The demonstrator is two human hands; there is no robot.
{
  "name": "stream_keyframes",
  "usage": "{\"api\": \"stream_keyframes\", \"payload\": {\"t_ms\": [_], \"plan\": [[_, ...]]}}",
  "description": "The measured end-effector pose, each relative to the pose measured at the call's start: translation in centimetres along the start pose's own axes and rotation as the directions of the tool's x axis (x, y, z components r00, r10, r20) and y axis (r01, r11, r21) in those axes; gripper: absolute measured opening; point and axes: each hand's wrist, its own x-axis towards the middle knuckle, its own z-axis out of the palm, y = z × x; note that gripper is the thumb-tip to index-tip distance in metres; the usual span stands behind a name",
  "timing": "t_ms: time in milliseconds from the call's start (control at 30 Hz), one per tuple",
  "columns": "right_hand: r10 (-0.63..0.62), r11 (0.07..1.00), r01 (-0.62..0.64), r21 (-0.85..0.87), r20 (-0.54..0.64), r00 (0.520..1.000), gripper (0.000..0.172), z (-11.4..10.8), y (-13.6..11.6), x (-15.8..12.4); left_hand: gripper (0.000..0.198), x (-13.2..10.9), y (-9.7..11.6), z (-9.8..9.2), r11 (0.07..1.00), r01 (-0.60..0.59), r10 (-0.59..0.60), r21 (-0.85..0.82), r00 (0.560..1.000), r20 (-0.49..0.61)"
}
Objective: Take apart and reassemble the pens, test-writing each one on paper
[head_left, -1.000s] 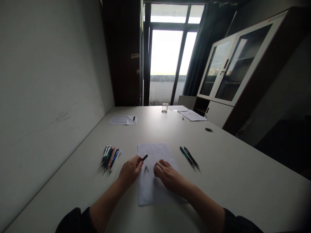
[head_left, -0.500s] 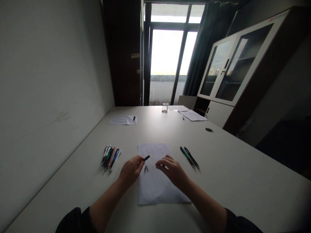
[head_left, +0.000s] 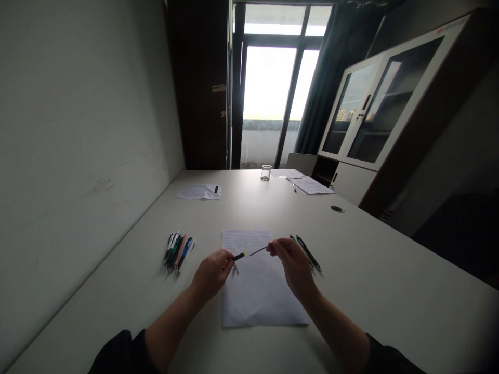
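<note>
My left hand (head_left: 210, 272) is closed round a black pen barrel with a yellow end (head_left: 239, 255), which points right. My right hand (head_left: 293, 265) pinches a thin dark refill (head_left: 259, 251), held level above the paper with its tip toward the barrel's yellow end. A short gap separates the two. Both hands hover over a lined sheet of paper (head_left: 257, 291) on the white table (head_left: 374, 291). A small dark pen part (head_left: 234, 270) lies on the sheet below the barrel.
A bundle of several pens (head_left: 177, 252) lies left of the sheet. Two dark pens (head_left: 310, 254) lie to its right, partly behind my right hand. Farther back are a paper with a black item (head_left: 198, 192), a glass (head_left: 266, 172), more papers (head_left: 310, 185) and a cable hole (head_left: 337, 209).
My right hand has lifted off the sheet, moved up and right, and now holds the thin refill level. My left hand has stayed in place with the barrel.
</note>
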Motion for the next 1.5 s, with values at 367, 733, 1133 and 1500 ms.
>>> {"api": "stream_keyframes", "payload": {"t_ms": [367, 733, 1133, 1500], "plan": [[0.013, 0.997, -0.01, 0.07, -0.034, 0.999, 0.018, -0.2, 0.6, 0.1, 0.012, 0.0, 0.1, 0.0, 1.0, -0.004, 0.004, 0.009, 1.0, -0.013], [0.061, 0.997, -0.064, 0.041, 0.065, 0.996, 0.022, 0.0, 0.3, -0.1, 0.012, 0.1, 0.3, -0.1, 1.0, -0.012, 0.012, 0.001, 1.0, 0.0], [0.147, 0.949, -0.041, -0.312, 0.326, 0.934, 0.025, 0.8, 1.4, -0.9, 0.011, -0.1, 0.3, -0.1, 0.997, -0.082, 0.082, 0.012, 0.996, 0.03], [0.123, 0.926, 0.034, -0.375, 0.385, 0.915, 0.028, 1.1, 0.7, -0.9, 0.018, 0.0, -0.1, 0.0, 0.993, -0.103, 0.105, -0.051, 0.993, 0.046]]}}
